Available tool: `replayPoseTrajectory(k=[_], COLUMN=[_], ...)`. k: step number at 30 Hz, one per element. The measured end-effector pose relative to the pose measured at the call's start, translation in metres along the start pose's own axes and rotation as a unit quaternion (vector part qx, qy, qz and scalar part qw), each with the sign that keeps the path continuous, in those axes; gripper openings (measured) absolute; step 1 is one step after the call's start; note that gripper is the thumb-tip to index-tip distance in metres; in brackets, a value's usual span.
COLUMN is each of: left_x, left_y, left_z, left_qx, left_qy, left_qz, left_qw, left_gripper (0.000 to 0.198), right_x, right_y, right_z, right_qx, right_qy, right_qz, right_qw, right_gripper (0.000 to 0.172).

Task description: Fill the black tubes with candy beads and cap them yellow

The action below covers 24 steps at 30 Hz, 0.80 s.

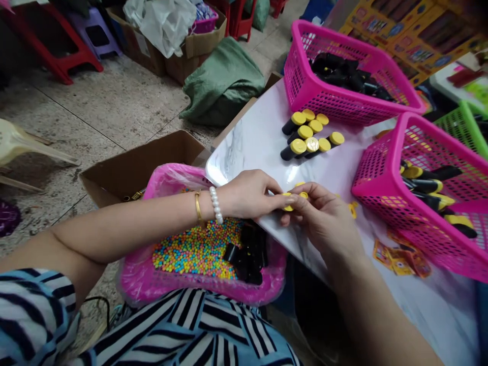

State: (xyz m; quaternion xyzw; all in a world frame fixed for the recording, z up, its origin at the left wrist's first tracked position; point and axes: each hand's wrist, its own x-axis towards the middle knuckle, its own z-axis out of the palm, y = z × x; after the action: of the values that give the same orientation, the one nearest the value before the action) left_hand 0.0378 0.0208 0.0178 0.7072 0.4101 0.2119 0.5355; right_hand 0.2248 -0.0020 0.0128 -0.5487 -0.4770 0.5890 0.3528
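My left hand [251,195] is closed, its thumb pressing a round yellow cap [287,203] near the table's edge. Against it, my right hand [328,218] pinches at the same spot, where a second small yellow piece [303,195] shows by its fingertips. Whether a black tube sits under the cap is hidden by the fingers. Black tubes with yellow caps [298,147] stand in a group farther back on the white marbled table [251,137]. Below my left forearm, a pink tub [133,277] lined with clear plastic holds many coloured beads [190,254] and several black tubes [249,256].
Two pink baskets stand on the table: the far basket [324,99] holds black tubes, the near basket [381,178] capped ones. Loose yellow pieces [353,208] and orange printed labels [400,258] lie nearby. A cardboard box [141,165] and a green sack [224,84] are on the floor.
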Motion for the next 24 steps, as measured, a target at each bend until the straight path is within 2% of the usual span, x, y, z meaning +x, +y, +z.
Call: replayPoseTrajectory(k=[3, 6, 8, 10, 12, 15, 19, 24], left_x=[0.0, -0.004, -0.008, -0.011, -0.012, -0.014, -0.012, -0.001], left_y=[-0.003, -0.006, -0.009, -0.012, -0.016, -0.019, -0.018, -0.02], left_z=[0.007, 0.014, 0.02, 0.026, 0.031, 0.037, 0.039, 0.038], left_qx=[-0.028, -0.013, 0.003, 0.015, 0.039, 0.088, 0.144, 0.175], left_qy=[0.014, 0.042, 0.109, 0.176, 0.207, 0.216, 0.218, 0.22], left_qz=[0.001, 0.019, 0.042, 0.09, 0.148, 0.195, 0.189, 0.17], left_qw=[1.0, 0.999, 0.993, 0.98, 0.966, 0.953, 0.947, 0.944], left_gripper=[0.034, 0.027, 0.02, 0.032, 0.041, 0.035, 0.019, 0.022], right_x=[-0.003, -0.006, -0.005, -0.003, 0.001, 0.003, 0.005, 0.008], right_y=[0.001, 0.004, 0.006, 0.008, 0.009, 0.007, 0.002, 0.002], right_z=[0.004, 0.006, 0.006, 0.005, 0.003, 0.001, 0.001, 0.005], right_qx=[-0.024, -0.04, -0.036, -0.022, -0.005, 0.005, -0.021, -0.061], right_qy=[0.029, 0.034, 0.03, 0.027, 0.015, -0.015, -0.031, 0.017], right_qz=[-0.029, -0.037, -0.034, -0.034, -0.032, -0.012, 0.021, -0.016], right_qw=[0.999, 0.998, 0.998, 0.999, 0.999, 1.0, 0.999, 0.998], right_gripper=[0.034, 0.034, 0.036, 0.04, 0.042, 0.044, 0.047, 0.044])
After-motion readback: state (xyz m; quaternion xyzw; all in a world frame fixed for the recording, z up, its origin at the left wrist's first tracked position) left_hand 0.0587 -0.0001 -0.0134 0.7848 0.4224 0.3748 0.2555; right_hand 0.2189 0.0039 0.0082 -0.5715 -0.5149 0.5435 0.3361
